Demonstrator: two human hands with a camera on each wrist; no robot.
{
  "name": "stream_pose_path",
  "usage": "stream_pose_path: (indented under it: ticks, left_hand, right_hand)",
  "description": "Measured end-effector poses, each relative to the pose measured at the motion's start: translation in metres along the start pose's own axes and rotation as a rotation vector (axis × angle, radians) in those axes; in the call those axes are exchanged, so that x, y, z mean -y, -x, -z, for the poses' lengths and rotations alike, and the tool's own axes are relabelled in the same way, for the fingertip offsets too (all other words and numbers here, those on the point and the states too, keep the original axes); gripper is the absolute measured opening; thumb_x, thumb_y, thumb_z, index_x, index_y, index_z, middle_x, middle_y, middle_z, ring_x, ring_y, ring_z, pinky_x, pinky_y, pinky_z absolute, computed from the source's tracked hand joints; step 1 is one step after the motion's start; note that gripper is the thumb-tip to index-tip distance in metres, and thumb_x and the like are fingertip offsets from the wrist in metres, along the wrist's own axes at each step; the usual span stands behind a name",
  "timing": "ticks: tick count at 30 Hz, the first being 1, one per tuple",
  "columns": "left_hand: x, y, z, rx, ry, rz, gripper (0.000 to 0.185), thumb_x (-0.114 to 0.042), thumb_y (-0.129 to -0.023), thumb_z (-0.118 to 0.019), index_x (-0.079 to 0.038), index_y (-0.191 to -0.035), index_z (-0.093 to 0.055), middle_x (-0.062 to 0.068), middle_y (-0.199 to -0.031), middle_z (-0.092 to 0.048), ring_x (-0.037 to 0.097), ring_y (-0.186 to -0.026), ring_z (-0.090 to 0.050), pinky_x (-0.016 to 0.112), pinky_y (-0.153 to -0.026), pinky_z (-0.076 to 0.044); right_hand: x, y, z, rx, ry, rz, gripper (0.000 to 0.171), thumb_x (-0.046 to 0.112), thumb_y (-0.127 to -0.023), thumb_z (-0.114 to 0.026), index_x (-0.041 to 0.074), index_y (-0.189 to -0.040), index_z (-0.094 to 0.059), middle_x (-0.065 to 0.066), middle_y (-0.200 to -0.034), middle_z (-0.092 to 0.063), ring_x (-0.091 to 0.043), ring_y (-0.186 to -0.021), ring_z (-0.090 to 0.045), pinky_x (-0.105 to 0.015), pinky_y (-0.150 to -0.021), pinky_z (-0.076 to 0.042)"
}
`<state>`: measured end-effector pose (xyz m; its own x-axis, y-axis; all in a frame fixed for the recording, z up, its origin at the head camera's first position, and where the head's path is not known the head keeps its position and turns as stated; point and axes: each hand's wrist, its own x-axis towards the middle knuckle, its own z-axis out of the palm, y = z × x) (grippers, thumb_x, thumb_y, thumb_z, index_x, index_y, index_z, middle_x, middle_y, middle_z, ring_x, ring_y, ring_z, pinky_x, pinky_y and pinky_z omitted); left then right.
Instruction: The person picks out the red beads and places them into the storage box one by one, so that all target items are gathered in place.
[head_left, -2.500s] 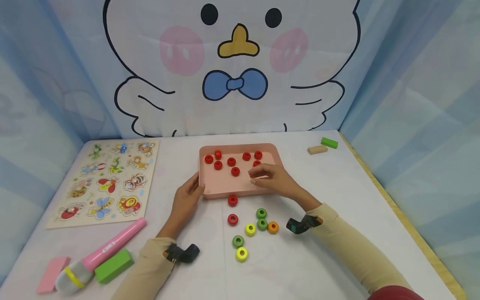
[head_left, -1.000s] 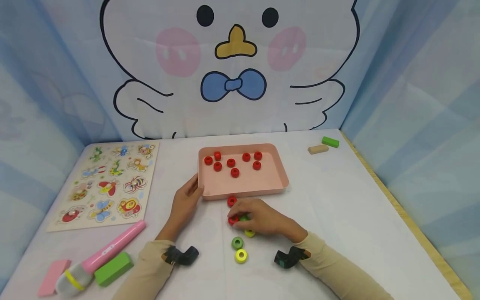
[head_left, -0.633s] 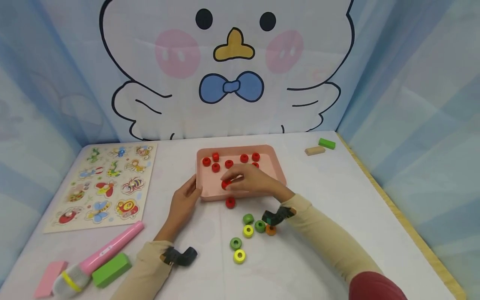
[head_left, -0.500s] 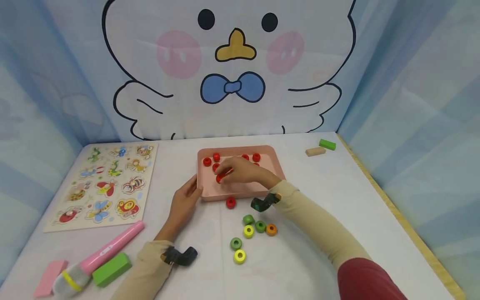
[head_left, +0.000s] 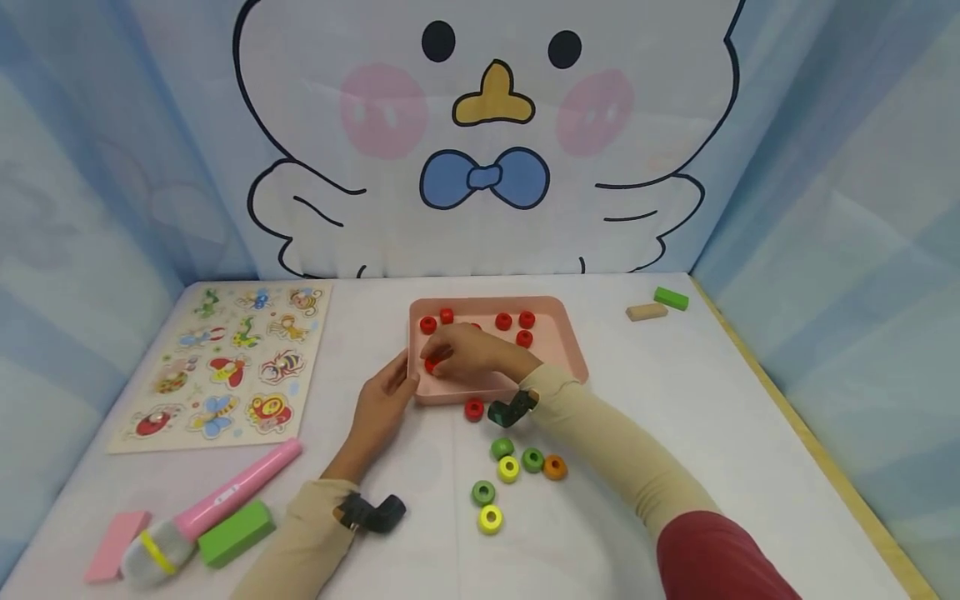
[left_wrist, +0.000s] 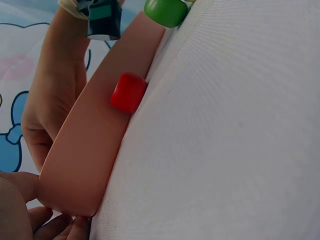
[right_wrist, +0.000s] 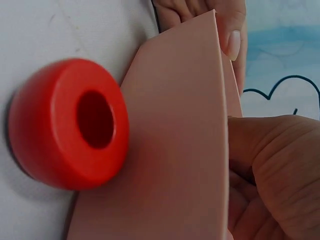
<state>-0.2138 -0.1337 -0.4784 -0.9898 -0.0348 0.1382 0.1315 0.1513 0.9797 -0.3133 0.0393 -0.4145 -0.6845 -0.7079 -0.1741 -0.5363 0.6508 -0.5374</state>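
Observation:
A shallow pink tray [head_left: 558, 354] holds several red beads [head_left: 503, 322]. My left hand [head_left: 378, 410] grips its left side near the front corner; the left wrist view shows the thumb [left_wrist: 20, 184] on the rim and fingers along the outer wall. Inside the tray, my right hand [head_left: 471, 350] pinches a red bead [head_left: 431, 367] low over the left front part, covering some beads behind it. Just outside the front wall lies another red bead [head_left: 474, 410], large in the right wrist view, where the tray wall hides my right fingertips.
Green [head_left: 483, 492], yellow [head_left: 490, 520] and orange beads [head_left: 555, 467] lie in front of the tray. To the left are an insect puzzle board [head_left: 247, 375], a pink toy microphone [head_left: 240, 492], a green block [head_left: 236, 533] and a pink block [head_left: 117, 546]. Two small blocks [head_left: 647, 312] sit back right.
My right hand has left the tray's right side, picked up a red bead from the table in front and carried it into the tray's left front. My left hand keeps its grip.

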Motion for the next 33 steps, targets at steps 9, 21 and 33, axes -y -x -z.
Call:
stream_pose_path:
  ticks: [9, 21, 33]
  left_hand:
    - [-0.001, -0.001, -0.005, 0.021, 0.012, 0.036, 0.052, -0.015, -0.100, -0.058, -0.001, -0.148, -0.042, 0.014, -0.146, -0.046, 0.022, -0.133, -0.045, 0.029, -0.106, -0.040]
    - [-0.009, 0.001, 0.002, 0.015, -0.060, 0.068, 0.054, -0.021, -0.101, -0.057, -0.004, -0.149, -0.041, 0.011, -0.149, -0.044, 0.019, -0.135, -0.042, 0.027, -0.107, -0.039]
    - [-0.005, 0.000, -0.001, 0.017, -0.030, 0.090, 0.054, -0.020, -0.100, -0.057, -0.006, -0.150, -0.040, 0.009, -0.150, -0.042, 0.018, -0.136, -0.041, 0.028, -0.108, -0.038]
  right_hand:
    - [-0.002, 0.039, 0.005, -0.157, -0.088, 0.043, 0.036, 0.019, -0.093, -0.070, 0.015, -0.129, -0.065, 0.003, -0.123, -0.063, -0.014, -0.114, -0.059, -0.026, -0.096, -0.050]
    - [-0.008, 0.131, -0.017, -0.283, -0.318, 0.168, 0.028, 0.007, -0.092, -0.070, 0.004, -0.120, -0.067, -0.007, -0.116, -0.067, -0.019, -0.108, -0.062, -0.031, -0.094, -0.052]
    - [0.004, 0.127, -0.056, -0.279, -0.128, 0.087, 0.038, 0.015, -0.091, -0.072, 0.012, -0.128, -0.064, 0.004, -0.122, -0.061, -0.012, -0.111, -0.055, -0.030, -0.100, -0.047]
